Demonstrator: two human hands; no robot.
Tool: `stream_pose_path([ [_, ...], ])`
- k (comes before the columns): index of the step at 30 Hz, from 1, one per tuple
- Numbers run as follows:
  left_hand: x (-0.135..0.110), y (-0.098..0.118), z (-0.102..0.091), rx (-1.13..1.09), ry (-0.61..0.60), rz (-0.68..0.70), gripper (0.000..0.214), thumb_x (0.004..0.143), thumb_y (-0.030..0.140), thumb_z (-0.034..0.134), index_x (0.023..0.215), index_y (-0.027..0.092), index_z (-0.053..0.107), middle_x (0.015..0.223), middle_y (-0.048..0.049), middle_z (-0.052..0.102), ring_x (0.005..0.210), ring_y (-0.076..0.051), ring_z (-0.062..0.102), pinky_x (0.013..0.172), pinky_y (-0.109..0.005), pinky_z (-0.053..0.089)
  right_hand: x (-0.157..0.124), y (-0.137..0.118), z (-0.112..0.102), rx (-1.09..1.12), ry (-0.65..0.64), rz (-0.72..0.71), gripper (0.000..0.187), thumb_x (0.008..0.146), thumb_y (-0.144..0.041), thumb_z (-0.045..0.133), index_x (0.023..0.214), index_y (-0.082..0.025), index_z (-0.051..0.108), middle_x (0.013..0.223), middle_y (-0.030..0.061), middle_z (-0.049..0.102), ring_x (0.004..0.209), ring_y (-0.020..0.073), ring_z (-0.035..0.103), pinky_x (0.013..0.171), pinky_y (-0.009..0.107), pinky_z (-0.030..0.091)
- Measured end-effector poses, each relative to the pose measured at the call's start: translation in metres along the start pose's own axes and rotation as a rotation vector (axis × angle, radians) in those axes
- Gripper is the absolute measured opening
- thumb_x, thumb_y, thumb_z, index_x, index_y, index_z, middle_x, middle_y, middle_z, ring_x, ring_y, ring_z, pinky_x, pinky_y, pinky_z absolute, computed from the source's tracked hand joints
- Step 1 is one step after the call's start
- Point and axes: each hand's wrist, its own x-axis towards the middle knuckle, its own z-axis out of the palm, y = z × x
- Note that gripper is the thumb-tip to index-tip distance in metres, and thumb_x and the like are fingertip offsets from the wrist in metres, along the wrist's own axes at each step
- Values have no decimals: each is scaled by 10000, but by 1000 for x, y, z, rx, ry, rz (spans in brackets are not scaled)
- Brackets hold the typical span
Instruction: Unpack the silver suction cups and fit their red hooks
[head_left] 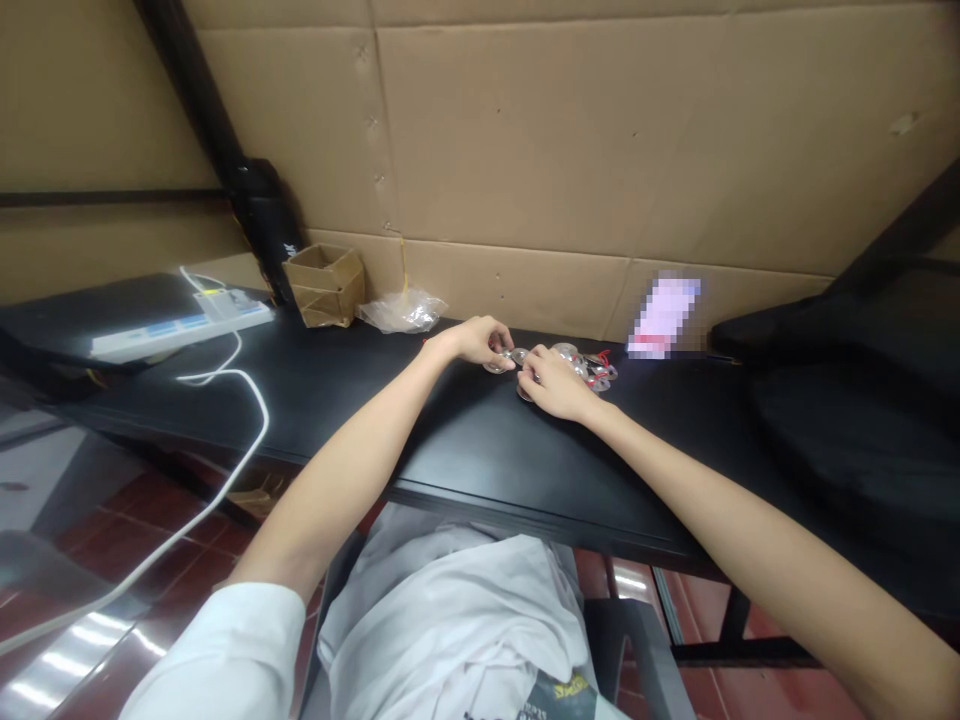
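Both my hands rest at the far edge of a black table (450, 440), close together. My left hand (480, 340) has its fingers curled in a pinch on a small clear round part (501, 364). My right hand (555, 385) is closed too, its fingertips on another small clear part next to the left one. Just right of my hands lies a little heap of clear round parts with red bits (589, 367). What the parts are is too small to tell.
A clear plastic bag (403, 311) and a small cardboard box (325, 284) sit at the back left. A white power strip (180, 322) with its cable lies far left. Black bags (855, 390) fill the right side. Cardboard sheets line the wall behind.
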Motion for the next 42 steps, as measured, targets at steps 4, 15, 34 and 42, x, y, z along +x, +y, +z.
stream_pose_path([
  [4, 2, 3, 11, 135, 174, 30, 413, 963, 286, 672, 1364, 210, 737, 1268, -113, 755, 1133, -242, 705, 955, -307, 510, 0, -6, 1, 75, 92, 59, 93, 948, -228, 540, 1030, -227, 584, 1022, 108, 712, 971, 309, 631, 864, 426, 471],
  [15, 8, 1, 22, 104, 259, -98, 84, 942, 216, 692, 938, 197, 774, 1003, -102, 785, 988, -239, 710, 920, -319, 516, -3, -6, 8, -174, 160, 178, 203, 993, -241, 502, 1095, -182, 667, 1190, 207, 719, 1143, 409, 611, 975, 536, 442],
  [34, 2, 34, 31, -511, -24, 109, 457, 957, 577, 748, 903, 128, 678, 731, -61, 725, 639, -123, 669, 599, -212, 491, 0, 2, 9, -54, 148, 229, 366, 1103, -315, 331, 1081, -199, 678, 1191, 186, 658, 1152, 372, 611, 990, 557, 471],
  [42, -1, 42, 28, -289, 10, -6, 263, 1018, 303, 606, 860, 136, 734, 545, -16, 663, 414, -106, 542, 507, -222, 421, 7, 7, 12, 181, 340, 214, 297, 969, -319, 524, 683, -242, 546, 1132, 144, 636, 1076, 323, 627, 971, 500, 533],
])
